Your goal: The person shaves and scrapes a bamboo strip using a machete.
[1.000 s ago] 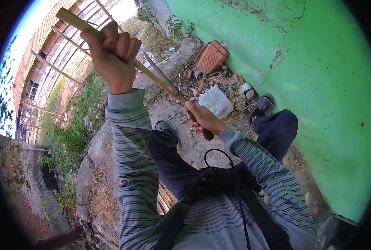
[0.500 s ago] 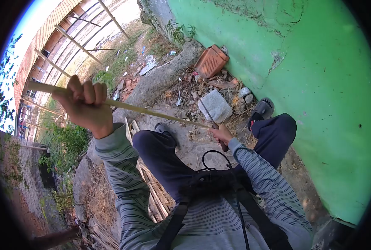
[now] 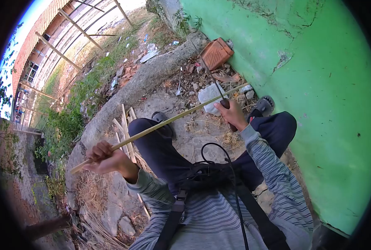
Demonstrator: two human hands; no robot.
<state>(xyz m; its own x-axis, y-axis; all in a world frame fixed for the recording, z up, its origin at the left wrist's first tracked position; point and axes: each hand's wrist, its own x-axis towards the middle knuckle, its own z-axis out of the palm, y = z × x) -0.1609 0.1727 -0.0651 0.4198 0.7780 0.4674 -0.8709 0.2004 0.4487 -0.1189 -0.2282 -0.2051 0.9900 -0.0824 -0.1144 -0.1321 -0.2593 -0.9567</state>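
Observation:
My left hand (image 3: 106,160) is closed around the lower end of a long, pale bamboo strip (image 3: 160,124). The strip slants up to the right across my knee and over the white stone block (image 3: 211,98). My right hand (image 3: 232,114) grips the dark handle of a long, thin-bladed knife (image 3: 211,79), its blade pointing up and left toward the orange clay block. Blade and strip cross just above my right hand; whether they touch, I cannot tell.
An orange clay block (image 3: 217,54) lies against the green wall (image 3: 319,104) on the right. Several split strips (image 3: 129,143) lie beside my left leg. A low concrete ridge (image 3: 139,89), rubble and green plants (image 3: 62,129) are on the left.
My left hand has moved down, and the strip now slopes up to the right, its far end beyond the knife. My right hand has risen slightly, with the blade raised farther up and left.

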